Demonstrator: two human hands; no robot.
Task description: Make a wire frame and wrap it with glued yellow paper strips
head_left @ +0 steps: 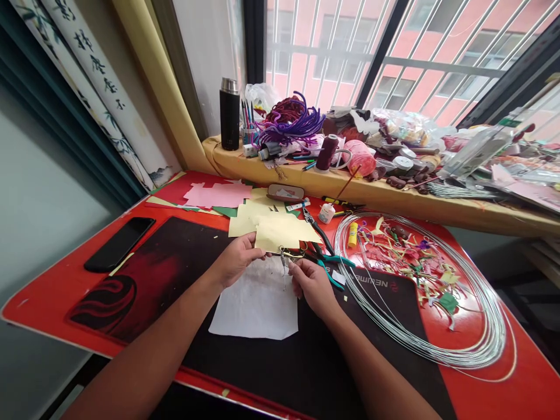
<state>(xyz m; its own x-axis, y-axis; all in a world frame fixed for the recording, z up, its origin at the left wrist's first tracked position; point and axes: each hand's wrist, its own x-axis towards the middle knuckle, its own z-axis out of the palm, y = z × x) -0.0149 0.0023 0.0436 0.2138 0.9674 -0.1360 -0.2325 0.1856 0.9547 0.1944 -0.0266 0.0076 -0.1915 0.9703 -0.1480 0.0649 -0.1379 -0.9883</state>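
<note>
My left hand (240, 258) is closed, its thumb and fingers pinching the lower left edge of a yellow paper piece (280, 232). My right hand (311, 283) is also closed, its fingertips pressed together at a small thin metal piece (284, 269) that hangs near the paper's lower edge. Whether that piece is a wire or a small tool is too small to tell. Beneath both hands a white sheet (258, 306) lies on the black mat (271, 361). Teal-handled pliers (331, 274) lie just beyond my right hand, beside black-handled pliers (318, 228).
A large wire coil (487, 326) surrounds colourful scraps (411, 256) at the right. A black phone (119, 245) lies at the left. Pink paper (219, 194), a glue bottle (326, 213) and a case (285, 192) lie at the back. A black flask (230, 116) stands on the cluttered sill.
</note>
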